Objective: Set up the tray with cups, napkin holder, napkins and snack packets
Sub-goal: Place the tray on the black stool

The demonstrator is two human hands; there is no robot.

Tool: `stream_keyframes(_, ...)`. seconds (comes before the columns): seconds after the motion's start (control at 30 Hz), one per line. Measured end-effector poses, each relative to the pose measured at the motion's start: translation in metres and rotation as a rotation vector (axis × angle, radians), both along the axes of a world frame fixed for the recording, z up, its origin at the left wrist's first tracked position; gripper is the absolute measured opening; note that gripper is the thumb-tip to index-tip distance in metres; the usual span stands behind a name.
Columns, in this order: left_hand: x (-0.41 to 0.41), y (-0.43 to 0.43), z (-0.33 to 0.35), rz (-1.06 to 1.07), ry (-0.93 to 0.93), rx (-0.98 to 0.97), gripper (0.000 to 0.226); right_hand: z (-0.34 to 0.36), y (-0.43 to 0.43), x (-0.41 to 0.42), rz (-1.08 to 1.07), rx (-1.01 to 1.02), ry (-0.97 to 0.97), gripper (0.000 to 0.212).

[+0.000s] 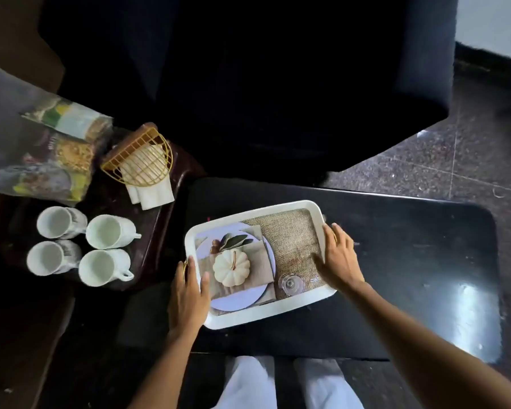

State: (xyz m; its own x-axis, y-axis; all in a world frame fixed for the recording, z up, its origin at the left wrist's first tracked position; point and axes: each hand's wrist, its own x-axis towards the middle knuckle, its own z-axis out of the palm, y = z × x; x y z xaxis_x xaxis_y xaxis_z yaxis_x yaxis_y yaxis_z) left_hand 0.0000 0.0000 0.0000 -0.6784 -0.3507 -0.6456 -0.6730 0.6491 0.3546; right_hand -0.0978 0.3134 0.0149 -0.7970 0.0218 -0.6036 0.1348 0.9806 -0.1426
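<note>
The white tray (263,315) lies slightly askew on a dark, glossy table (410,261), near its left end. Its floor carries a printed picture of a pale pumpkin on a plate over burlap cloth; nothing has been put in it yet. The left hand (189,293) grips the tray's left end, thumb inside the rim and fingers outside by a gold handle. The right hand (341,258) holds the right end the same way, thumb on the inside and fingers over the rim.

To the left, on a lower brown stand (163,214), four white cups (105,231) sit upright in a square. Beyond them a gold wire napkin holder (142,156) lies tipped over, with white napkins (157,194) sticking out. Snack packets (68,154) lie in a clear bag at the far left. A dark armchair (248,84) stands behind the table.
</note>
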Motion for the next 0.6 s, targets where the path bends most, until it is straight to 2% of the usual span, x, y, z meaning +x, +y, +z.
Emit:
stream_keyframes(0.1,-0.008,-0.003,-0.011,0.057,0.067,-0.028,0.06,-0.01,0.002,-0.006,-0.231,-0.06,0.002,0.075)
stream_keyframes(0.23,-0.013,-0.007,-0.018,0.26,0.134,0.012,0.054,-0.02,0.006,-0.01,-0.34,-0.116,0.004,0.059)
stream_keyframes(0.4,-0.021,-0.017,-0.031,0.546,0.029,0.065,0.034,-0.031,0.015,-0.025,-0.47,-0.143,0.031,0.035)
stream_keyframes(0.6,-0.019,-0.022,-0.04,0.571,0.018,0.086,0.026,-0.037,0.034,-0.035,-0.578,-0.191,-0.048,0.027)
